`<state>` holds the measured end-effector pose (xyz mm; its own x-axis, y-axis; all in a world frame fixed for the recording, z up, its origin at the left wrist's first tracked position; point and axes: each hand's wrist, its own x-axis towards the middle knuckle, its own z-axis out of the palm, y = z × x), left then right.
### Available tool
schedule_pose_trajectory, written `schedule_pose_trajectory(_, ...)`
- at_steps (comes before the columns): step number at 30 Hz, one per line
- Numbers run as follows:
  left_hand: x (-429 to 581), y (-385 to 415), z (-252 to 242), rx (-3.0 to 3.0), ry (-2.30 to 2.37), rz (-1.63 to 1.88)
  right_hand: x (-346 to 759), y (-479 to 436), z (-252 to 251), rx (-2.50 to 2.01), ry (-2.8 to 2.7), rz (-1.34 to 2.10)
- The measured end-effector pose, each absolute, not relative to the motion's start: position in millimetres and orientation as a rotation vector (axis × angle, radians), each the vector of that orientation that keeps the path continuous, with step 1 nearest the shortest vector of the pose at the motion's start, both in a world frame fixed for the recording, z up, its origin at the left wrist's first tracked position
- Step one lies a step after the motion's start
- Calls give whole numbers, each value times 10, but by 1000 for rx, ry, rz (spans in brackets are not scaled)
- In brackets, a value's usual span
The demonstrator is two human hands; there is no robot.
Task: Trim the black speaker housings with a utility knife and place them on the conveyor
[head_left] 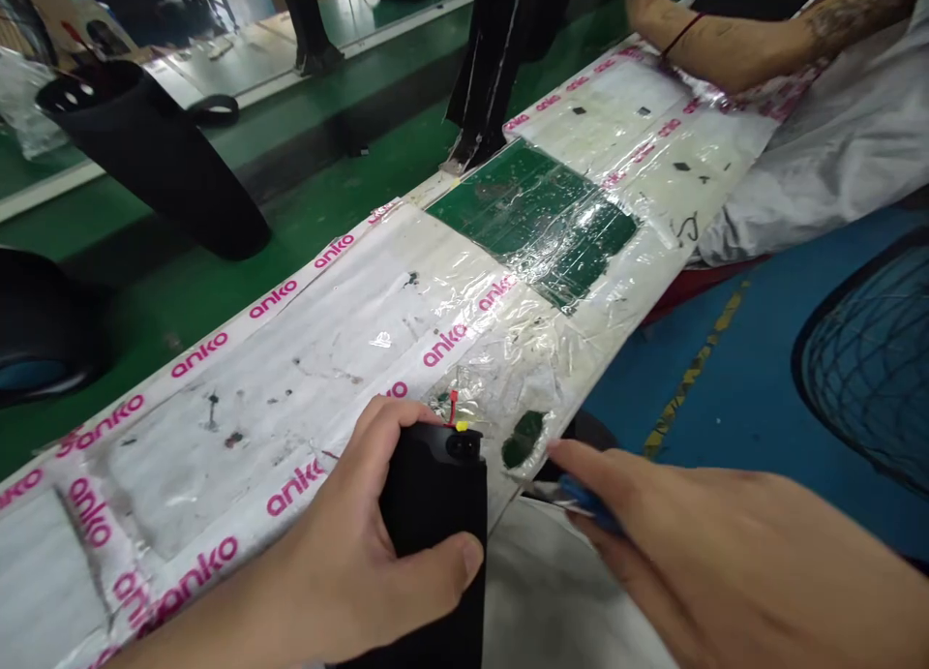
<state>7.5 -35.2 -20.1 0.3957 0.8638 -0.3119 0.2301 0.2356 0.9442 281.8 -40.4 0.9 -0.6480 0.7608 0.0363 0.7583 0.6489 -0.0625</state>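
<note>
My left hand is wrapped round a black plastic casing, its thumb pressed on the near face and its fingers over the far side. From the top end of the casing, beside a small dark opening, stick out a red lead and a yellow tip. To the right, my right hand is closed on a blue-handled tool whose thin metal end points toward the casing without touching it. The fingers hide most of this tool, so its exact kind cannot be told.
Under the casing's top end runs a narrow bench covered in white sheet and pink-lettered tape, with a green patch. A black tube-shaped housing leans on the green surface beyond. A co-worker's forearm rests at the far end. A mesh-backed chair stands right.
</note>
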Motion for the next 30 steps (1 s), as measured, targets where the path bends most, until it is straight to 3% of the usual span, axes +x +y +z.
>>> schedule_pose_trajectory(4, 123, -360, -182, 1312, 1149, 637, 2542, -307, -30, -1085, -2849, 146)
schedule_pose_trajectory(30, 154, -362, -225, 1206, 1192, 617, 2454, -248, -88, -1095, -2900, 162)
